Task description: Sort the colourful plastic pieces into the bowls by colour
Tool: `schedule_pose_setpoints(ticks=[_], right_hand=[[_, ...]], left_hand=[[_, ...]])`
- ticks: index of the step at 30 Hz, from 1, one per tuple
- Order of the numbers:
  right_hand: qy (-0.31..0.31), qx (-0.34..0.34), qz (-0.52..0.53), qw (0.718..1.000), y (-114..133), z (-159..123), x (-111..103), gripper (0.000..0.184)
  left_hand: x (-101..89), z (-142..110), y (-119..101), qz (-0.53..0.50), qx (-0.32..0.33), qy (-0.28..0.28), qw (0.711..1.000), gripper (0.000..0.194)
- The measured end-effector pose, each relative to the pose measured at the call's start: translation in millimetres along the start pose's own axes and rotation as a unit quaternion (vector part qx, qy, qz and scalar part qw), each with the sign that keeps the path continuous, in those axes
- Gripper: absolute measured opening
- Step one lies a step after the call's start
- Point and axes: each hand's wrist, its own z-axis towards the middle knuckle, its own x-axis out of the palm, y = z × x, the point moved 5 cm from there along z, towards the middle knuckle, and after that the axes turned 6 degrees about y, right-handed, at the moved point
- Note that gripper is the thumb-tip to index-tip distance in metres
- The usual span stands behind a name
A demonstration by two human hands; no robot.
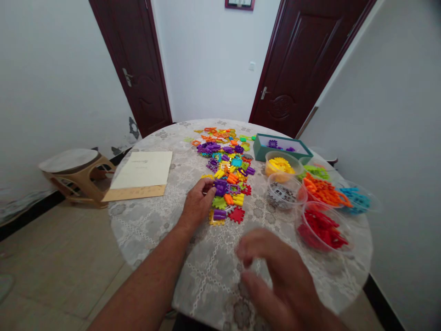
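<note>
Head view: your left hand (199, 202) rests at the near-left edge of the pile (225, 172), fingertips on a purple piece (220, 186); whether it's pinched, you cannot tell. Your right hand (272, 271) hovers open and empty, nearer you.

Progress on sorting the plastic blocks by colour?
Done: bowls hold yellow, orange and red pieces; the teal box has a few purple. In hand: left hand touches a purple piece; right hand is blurred, apparently empty. Left: the mixed pile.
</note>
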Motion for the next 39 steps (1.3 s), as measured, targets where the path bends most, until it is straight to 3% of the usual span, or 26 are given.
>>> schedule_pose_setpoints(ticks=[4,7,9,13,17,20,24,29,33,39], right_hand=[[-0.018,0.119,-0.095,0.988,-72.4,70.9,-15.0,0.026],[-0.02,0.161,-0.082,0.983,-114.8,88.4,-8.4,0.039],[-0.021,0.16,-0.036,0.986,-127.4,88.2,3.2,0.039],[-0.048,0.139,0.015,0.989,-130.8,81.4,16.5,0.025],[-0.142,0.13,-0.072,0.979,-137.6,75.4,-4.4,0.024],[-0.168,0.086,-0.154,0.97,-146.8,75.8,-17.7,0.021],[-0.15,0.056,-0.178,0.971,-162.8,82.6,-12.0,0.022],[-0.049,0.029,-0.173,0.983,-172.8,89.2,12.8,0.03],[-0.003,0.016,-0.17,0.985,-174.6,86.6,20.5,0.042],[-0.011,0.003,-0.144,0.99,-173.8,85.8,24.6,0.042]], left_hand=[[4.6,-0.4,-0.2,-0.008,0.017,0.029,0.999,0.02],[9.5,-1.2,-0.6,-0.016,0.03,0.063,0.997,0.024],[13.7,-2.5,-2.9,-0.01,0.054,0.098,0.994,0.025],[15.6,-4.3,-5.0,0.078,0.138,0.101,0.982,0.025],[14.6,-4.0,3.7,0.217,0.224,0.038,0.949,0.034],[19.8,-0.5,16.6,0.284,0.228,0.041,0.93,0.045],[25.9,4.1,22.8,0.324,0.214,0.061,0.92,0.041],[26.7,4.8,17.3,0.343,0.198,0.057,0.917,0.029],[26.0,3.6,18.4,0.345,0.194,0.047,0.917,0.024],[23.1,4.8,25.4,0.333,0.212,0.02,0.918,0.026]])
